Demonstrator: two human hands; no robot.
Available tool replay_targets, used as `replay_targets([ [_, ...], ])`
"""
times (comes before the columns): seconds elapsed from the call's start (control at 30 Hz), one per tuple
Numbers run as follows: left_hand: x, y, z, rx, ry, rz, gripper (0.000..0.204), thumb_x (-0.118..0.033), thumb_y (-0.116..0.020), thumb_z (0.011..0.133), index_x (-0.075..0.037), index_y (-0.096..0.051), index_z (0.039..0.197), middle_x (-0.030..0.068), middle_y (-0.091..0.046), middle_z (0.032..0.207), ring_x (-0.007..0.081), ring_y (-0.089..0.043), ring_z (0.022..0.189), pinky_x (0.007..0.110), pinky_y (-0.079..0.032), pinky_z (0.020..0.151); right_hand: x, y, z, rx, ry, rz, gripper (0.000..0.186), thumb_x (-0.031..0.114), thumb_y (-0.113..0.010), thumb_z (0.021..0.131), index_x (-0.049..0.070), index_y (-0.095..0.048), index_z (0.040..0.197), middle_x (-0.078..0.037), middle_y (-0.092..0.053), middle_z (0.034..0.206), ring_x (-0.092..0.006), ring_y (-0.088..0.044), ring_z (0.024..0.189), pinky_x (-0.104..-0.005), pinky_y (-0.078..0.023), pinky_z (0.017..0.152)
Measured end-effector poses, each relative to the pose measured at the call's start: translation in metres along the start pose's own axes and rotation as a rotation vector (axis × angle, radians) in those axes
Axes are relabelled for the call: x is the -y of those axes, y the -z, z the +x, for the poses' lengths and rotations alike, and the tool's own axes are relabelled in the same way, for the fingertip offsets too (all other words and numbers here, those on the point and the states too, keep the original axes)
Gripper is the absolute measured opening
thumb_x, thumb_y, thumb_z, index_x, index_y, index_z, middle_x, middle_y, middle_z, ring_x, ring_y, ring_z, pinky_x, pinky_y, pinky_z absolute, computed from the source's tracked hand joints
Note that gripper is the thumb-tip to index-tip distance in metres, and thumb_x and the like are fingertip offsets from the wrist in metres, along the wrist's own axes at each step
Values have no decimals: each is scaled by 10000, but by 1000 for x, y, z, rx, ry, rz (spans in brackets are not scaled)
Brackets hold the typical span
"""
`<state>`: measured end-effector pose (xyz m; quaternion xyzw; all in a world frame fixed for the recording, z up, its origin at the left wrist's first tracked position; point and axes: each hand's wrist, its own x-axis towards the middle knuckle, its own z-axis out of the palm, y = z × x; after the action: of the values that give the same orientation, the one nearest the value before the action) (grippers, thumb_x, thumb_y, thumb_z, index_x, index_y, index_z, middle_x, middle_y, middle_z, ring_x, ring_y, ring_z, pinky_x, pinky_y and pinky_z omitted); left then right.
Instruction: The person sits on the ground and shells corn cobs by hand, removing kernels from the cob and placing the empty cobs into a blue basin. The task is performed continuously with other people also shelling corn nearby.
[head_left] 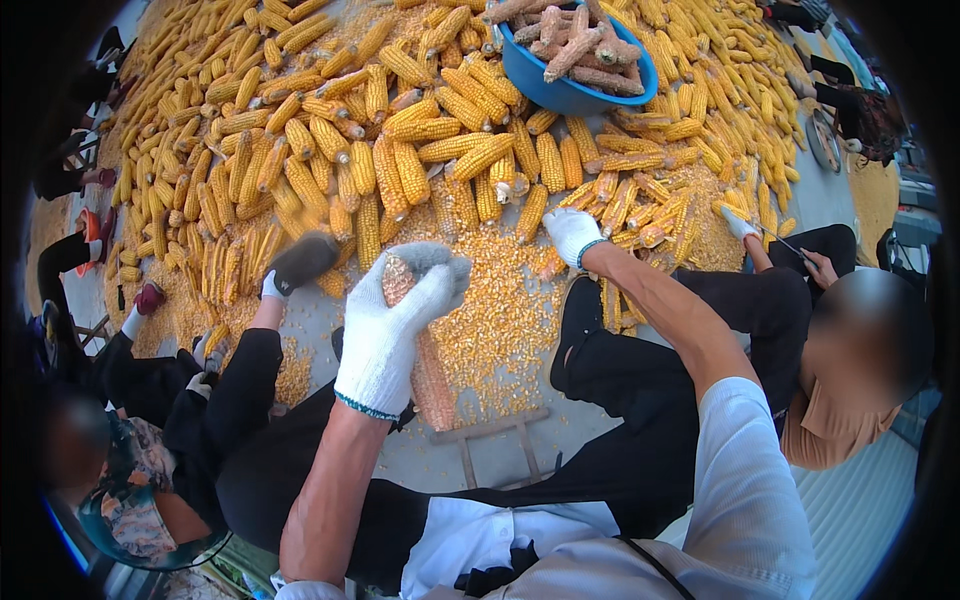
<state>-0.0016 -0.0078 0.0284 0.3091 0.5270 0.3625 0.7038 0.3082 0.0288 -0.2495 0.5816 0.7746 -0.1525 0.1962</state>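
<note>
My left hand [405, 315], in a white knit glove with a grey palm side, is raised over my lap, its fingers closed round a reddish corn cob [397, 280]. Below that glove a long cob part [432, 385] shows; I cannot tell whether it is the same cob. My right hand [573, 236], in a similar glove, reaches forward to the edge of the partly stripped corn ears [625, 210]. Its fingers look stretched out, with nothing visible in them. Loose yellow kernels [500, 320] cover the ground between my hands.
A large heap of yellow corn ears [400, 120] spreads ahead. On it stands a blue basin [560, 95] of bare cobs [580, 45]. A wooden frame [490, 430] lies between my legs. People sit close on the left [225, 400] and right [840, 420].
</note>
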Motion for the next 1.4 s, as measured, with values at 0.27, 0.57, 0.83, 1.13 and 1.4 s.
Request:
replay_targets([
  [0.27, 6, 5, 7, -33, 43, -17, 314, -166, -663, 970, 29, -583, 1202, 208, -686, 1142, 293, -703, 1027, 421, -589, 924, 6, -11, 21, 16, 53, -296, 230, 143, -606, 898, 93, -706, 1099, -103, -679, 1118, -260, -644, 1079, -376, -531, 818],
  [0.57, 4, 8, 10, -16, 37, -35, 320, -131, -686, 966, 41, -580, 1214, 200, -697, 1127, 271, -706, 1031, 411, -585, 938, -8, 6, 15, 71, 178, -295, 171, 109, -634, 880, 100, -720, 1028, -136, -666, 1080, -304, -664, 1048, -394, -557, 812],
  [0.83, 10, 17, 6, 34, 3, 62, 330, -172, -714, 954, 21, -604, 1198, 128, -706, 1108, 188, -695, 1030, 331, -564, 930, -21, 37, -23, -12, 292, -165, 164, 36, -613, 840, 32, -604, 1003, -206, -661, 980, -372, -710, 848, -472, -563, 656],
  [1.13, 11, 8, 1, 8, 14, 12, 352, -250, -742, 943, 0, -639, 1169, 68, -687, 1054, 138, -666, 953, 299, -552, 861, 29, 145, -74, -94, -118, 565, 576, 417, -814, 724, -26, -608, 1029, -242, -692, 920, -394, -695, 895, -464, -536, 786],
  [1.4, 36, 24, 19, -335, -166, -281, 361, -277, -755, 938, -51, -631, 1190, 21, -676, 1030, 131, -641, 914, 328, -526, 836, 67, 229, -120, -138, -195, 1494, 691, 201, -769, 890, 20, -416, 1456, -117, -673, 919, -158, -659, 639, -309, -570, 538],
])
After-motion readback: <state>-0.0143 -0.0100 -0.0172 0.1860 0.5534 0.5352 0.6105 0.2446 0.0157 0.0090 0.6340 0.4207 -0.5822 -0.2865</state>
